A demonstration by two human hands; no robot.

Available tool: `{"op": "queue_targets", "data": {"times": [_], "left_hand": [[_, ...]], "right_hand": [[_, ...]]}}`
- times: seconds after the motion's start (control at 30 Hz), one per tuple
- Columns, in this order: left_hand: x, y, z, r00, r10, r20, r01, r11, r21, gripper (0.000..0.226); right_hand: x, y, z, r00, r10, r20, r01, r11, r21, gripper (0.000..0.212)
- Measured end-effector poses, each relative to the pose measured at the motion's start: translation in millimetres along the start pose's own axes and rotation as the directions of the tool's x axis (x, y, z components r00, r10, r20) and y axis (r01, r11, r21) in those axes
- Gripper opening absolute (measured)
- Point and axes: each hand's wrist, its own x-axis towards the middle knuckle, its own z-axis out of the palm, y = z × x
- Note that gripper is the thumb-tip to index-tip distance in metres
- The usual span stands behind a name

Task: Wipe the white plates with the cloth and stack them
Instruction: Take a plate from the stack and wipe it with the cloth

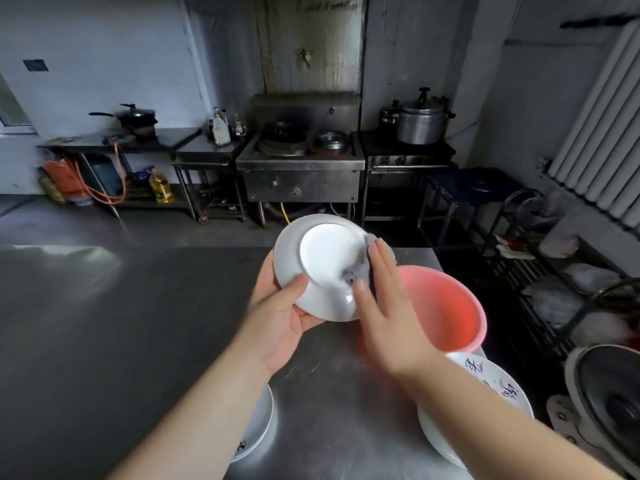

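A white plate (320, 261) is held up above the steel table with its underside toward me. My left hand (284, 313) grips its lower left rim, thumb across the back. My right hand (384, 306) lies with straight fingers on a grey cloth (360, 271), pressing it against the plate's right edge. Most of the cloth is hidden under my fingers. A stack of white plates with black writing (485, 403) sits at the lower right under my right forearm. Another white plate (258, 427) lies at the bottom centre, partly hidden by my left forearm.
A pink plastic basin (446, 306) stands on the steel table (104, 323) just right of my hands. A wire rack with bags (561, 289) and a fan (609, 393) stand past the table's right edge. A stove and pots line the far wall.
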Motion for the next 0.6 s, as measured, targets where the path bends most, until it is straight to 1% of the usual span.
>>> {"op": "queue_targets", "data": {"times": [0.07,0.13,0.27,0.33,0.4,0.47,0.53,0.6], "left_hand": [[-2.7,-11.5,4.1,0.998,0.049,-0.047,-0.050,0.999,-0.008,0.058],[-4.6,-19.3,7.5,0.994,0.072,-0.083,-0.074,0.997,-0.014,0.058],[-4.8,-22.4,13.5,0.989,0.126,-0.073,-0.127,0.992,-0.011,0.061],[-2.7,-21.4,19.9,0.986,0.147,-0.076,-0.148,0.989,-0.012,0.063],[-2.0,-23.0,27.0,0.981,0.168,-0.095,-0.168,0.986,0.009,0.065],[-2.7,-25.8,30.4,0.977,0.189,-0.098,-0.188,0.982,0.023,0.068],[-2.3,-24.2,29.6,0.984,0.162,-0.069,-0.161,0.987,0.022,0.068],[0.8,-14.2,25.4,0.995,0.091,-0.048,-0.092,0.995,-0.028,0.062]], "right_hand": [[-32.0,1.5,27.6,0.999,-0.052,-0.006,0.052,0.996,-0.071,0.091],[-46.9,1.5,41.6,0.999,-0.042,0.004,0.042,0.996,-0.083,0.093],[-7.4,-2.8,17.0,0.998,0.049,-0.034,-0.051,0.998,-0.040,0.080],[0.6,-7.5,14.0,0.994,0.074,-0.075,-0.075,0.997,-0.008,0.078],[-14.7,-13.7,29.0,0.993,0.058,-0.099,-0.057,0.998,0.011,0.082],[-35.2,-16.7,45.0,0.993,0.041,-0.115,-0.033,0.997,0.072,0.088],[-32.0,-15.6,41.8,0.983,0.081,-0.162,-0.055,0.986,0.159,0.086],[-10.3,-13.2,21.7,0.974,0.091,-0.207,-0.048,0.977,0.206,0.075]]}}
